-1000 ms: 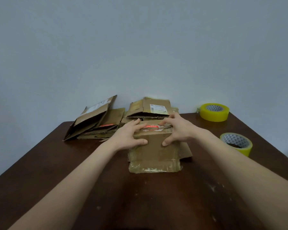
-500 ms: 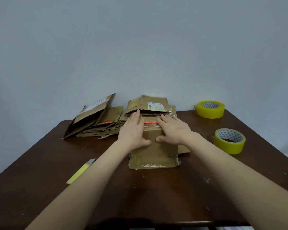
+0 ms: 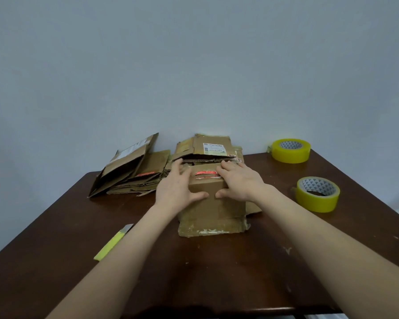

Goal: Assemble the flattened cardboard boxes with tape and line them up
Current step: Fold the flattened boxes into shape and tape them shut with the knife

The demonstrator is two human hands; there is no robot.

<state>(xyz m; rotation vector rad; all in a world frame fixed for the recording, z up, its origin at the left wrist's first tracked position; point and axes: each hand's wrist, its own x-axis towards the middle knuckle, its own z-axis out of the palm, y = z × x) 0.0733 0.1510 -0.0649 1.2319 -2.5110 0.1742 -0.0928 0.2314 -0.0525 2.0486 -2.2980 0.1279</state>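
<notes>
Cardboard box [image 3: 213, 210] stands at centre of worktop [image 3: 194, 272], left hand [image 3: 177, 192] and right hand [image 3: 240, 184] pressing flat-fingered on its top flaps, thumbs on front face; likely light, stiff but crushable, best held near corners.

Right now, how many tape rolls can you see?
2. The far tape roll sits back right; the near tape roll lies closer, right of the box. Another could be hidden behind the flattened cardboard.
</notes>
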